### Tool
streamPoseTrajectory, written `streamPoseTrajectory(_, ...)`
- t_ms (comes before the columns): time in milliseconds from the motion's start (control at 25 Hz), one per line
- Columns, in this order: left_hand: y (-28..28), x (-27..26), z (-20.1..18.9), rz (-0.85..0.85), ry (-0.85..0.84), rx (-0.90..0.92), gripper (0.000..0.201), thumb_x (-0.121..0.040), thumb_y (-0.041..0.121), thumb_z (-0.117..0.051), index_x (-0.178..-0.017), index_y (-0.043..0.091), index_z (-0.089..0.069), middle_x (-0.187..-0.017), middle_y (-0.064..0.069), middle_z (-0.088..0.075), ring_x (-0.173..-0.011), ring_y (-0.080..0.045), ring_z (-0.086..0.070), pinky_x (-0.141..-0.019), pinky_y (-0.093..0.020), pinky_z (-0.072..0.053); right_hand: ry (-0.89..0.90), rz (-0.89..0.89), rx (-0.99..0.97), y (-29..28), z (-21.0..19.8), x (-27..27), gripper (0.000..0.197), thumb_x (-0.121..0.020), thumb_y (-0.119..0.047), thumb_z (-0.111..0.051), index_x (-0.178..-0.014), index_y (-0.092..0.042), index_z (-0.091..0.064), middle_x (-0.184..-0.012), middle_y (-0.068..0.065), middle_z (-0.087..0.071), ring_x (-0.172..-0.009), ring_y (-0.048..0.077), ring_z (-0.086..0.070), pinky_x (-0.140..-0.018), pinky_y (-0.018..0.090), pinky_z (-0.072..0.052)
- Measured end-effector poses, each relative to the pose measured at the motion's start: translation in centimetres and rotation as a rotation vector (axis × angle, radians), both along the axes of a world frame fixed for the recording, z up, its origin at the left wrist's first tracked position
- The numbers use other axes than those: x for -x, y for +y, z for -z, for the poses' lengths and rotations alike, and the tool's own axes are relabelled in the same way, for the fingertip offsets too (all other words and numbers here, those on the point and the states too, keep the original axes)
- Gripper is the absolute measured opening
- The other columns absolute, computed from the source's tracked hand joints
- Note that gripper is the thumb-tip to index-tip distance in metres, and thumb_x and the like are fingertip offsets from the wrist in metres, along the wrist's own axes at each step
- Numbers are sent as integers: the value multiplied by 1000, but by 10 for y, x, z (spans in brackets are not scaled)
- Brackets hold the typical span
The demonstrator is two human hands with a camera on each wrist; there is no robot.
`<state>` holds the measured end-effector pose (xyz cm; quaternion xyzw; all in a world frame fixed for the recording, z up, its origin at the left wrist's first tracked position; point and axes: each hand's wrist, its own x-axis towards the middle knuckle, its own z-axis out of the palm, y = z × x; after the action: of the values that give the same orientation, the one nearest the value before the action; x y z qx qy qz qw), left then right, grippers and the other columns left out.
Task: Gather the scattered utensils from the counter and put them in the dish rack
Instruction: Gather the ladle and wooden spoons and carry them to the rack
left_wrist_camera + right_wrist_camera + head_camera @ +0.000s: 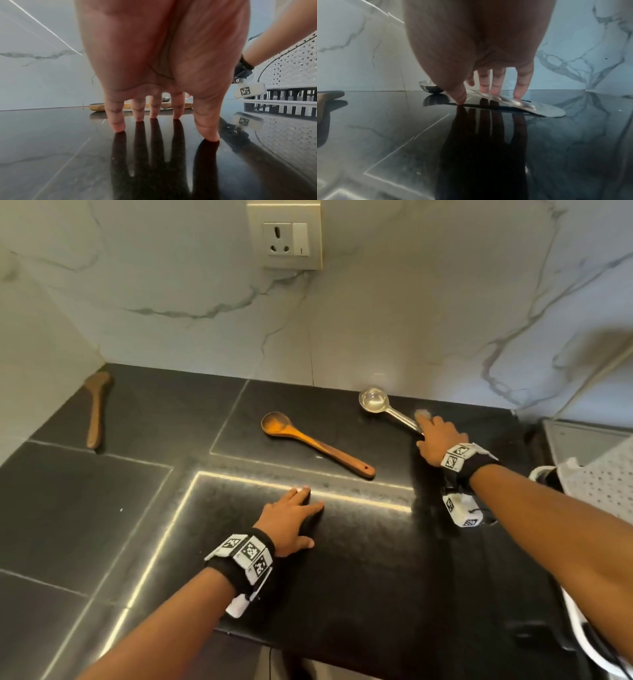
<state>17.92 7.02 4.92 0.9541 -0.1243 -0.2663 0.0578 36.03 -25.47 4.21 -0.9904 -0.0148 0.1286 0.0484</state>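
A steel spoon (375,400) lies near the back wall on the black counter (102,508). My right hand (428,433) is over its handle. In the right wrist view, straight fingers (495,88) rest on the flat handle (539,109) and the thumb tip touches the counter at the handle's near edge. A light wooden spoon (315,443) lies at the centre. A dark wooden spatula (97,409) lies far left by the wall. My left hand (301,515) holds nothing, with spread fingertips (118,127) on the counter. The white dish rack (603,474) stands at the right edge.
A marble wall with a power socket (286,237) runs behind the counter. The perforated dish rack (291,67) stands close to my right forearm. Bright seams (308,491) cross the dark, glossy counter.
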Motion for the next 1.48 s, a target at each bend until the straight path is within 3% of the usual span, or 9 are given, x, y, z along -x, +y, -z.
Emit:
streamPoseTrajectory(200,0,-4,-1,-8,7,30,85,-82,46,-71,-153,39,-25,-167,1,-7,-153,-25,-9,-116,-58,-26,29,24,-211,6,-3,19,37,-95,-23,-49,-132,-19,-50,-125,17,-51,-105,41,-59,-91,53,-50)
streamPoseTrajectory(320,0,-12,-2,-112,-61,182,75,-81,47,-71,-148,32,-38,-158,0,-33,-145,-25,-34,-113,-48,-36,13,26,-450,33,-20,46,33,-93,-21,-52,-125,-22,-58,-118,11,-60,-102,34,-62,-90,47,-51)
streamPoseTrajectory(440,-7,-20,-13,-522,-68,667,63,-88,39,-69,-144,22,-43,-133,-3,-60,-124,-20,-57,-102,-31,-47,43,-26,-647,74,-37,81,34,-92,-22,-57,-126,-26,-61,-115,4,-61,-103,24,-60,-93,42,-49)
streamPoseTrajectory(520,-17,-23,-28,-848,1,1071,50,-94,30,-63,-139,21,-43,-113,-1,-65,-103,-14,-64,-78,-18,-54,50,-107,-708,103,-45,102,37,-91,-24,-59,-128,-27,-60,-120,3,-62,-109,22,-59,-97,42,-48)
streamPoseTrajectory(640,-15,-27,-43,-1090,-6,1385,28,-100,20,-54,-126,10,-52,-109,-10,-68,-96,-21,-67,-71,-29,-56,67,-257,-745,141,-50,125,41,-89,-26,-63,-129,-26,-60,-120,0,-63,-108,17,-60,-96,36,-48)
streamPoseTrajectory(840,18,-18,-44,-1223,-83,1414,11,-98,5,-48,-105,7,-56,-113,-25,-69,-78,-24,-68,-64,-29,-61,69,-307,-630,163,-48,106,42,-90,-51,-57,-129,-34,-56,-108,-7,-55,-97,12,-57,-85,34,-50)
streamPoseTrajectory(1040,38,1,-39,-1239,-127,1350,11,-96,2,-50,-104,7,-56,-108,-26,-71,-78,-27,-65,-62,-29,-60,21,-294,-190,167,-26,48,65,-88,-49,-60,-146,-30,-38,-139,8,-46,-126,32,-47,-99,54,-46)
streamPoseTrajectory(1160,47,10,-34,-1240,-119,1337,16,-97,3,-51,-112,4,-57,-106,-24,-72,-82,-28,-68,-60,-28,-59,65,-289,-79,165,-14,36,58,-92,-43,-59,-144,-25,-41,-139,8,-47,-127,34,-47,-99,53,-45)
streamPoseTrajectory(1480,44,11,-30,-1293,-120,1392,10,-97,9,-54,-107,7,-54,-106,-23,-70,-86,-31,-67,-66,-30,-62,178,-125,-786,211,-34,110,15,-90,-34,-45,-105,-31,-49,-92,3,-65,-72,24,-66,-71,44,-58)
